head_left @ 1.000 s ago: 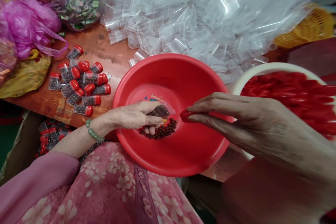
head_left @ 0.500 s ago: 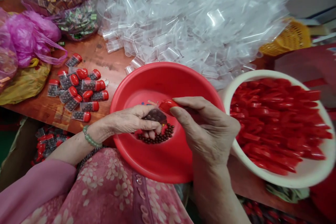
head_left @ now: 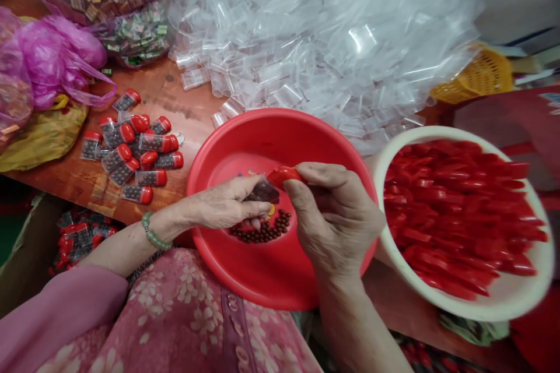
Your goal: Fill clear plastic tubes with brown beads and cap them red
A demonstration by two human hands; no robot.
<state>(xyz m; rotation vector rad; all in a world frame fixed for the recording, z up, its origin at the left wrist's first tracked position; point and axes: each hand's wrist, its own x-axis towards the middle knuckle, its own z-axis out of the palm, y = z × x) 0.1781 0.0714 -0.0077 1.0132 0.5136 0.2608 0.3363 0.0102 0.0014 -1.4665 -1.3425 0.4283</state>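
Note:
Over the red basin (head_left: 245,280), my left hand (head_left: 227,201) is closed around a clear plastic container (head_left: 265,191) filled with dark brown balls. My right hand (head_left: 335,210) pinches a red cap (head_left: 284,175) between thumb and fingertips. The cap is at the container's open end; whether it touches the rim I cannot tell. Below my left hand, loose brown balls (head_left: 266,232) lie on the basin's floor. My left fingers partly hide the container.
A white basin (head_left: 441,303) of red caps (head_left: 455,204) stands at right. Clear empty containers (head_left: 284,76) are heaped behind. Filled, red-capped containers (head_left: 116,157) lie on the table at left, near a pink plastic bag (head_left: 61,58). A yellow basket (head_left: 485,73) sits at back right.
My right hand has shifted slightly left with the red cap, bringing it closer to the container in my left hand. The view has moved a little.

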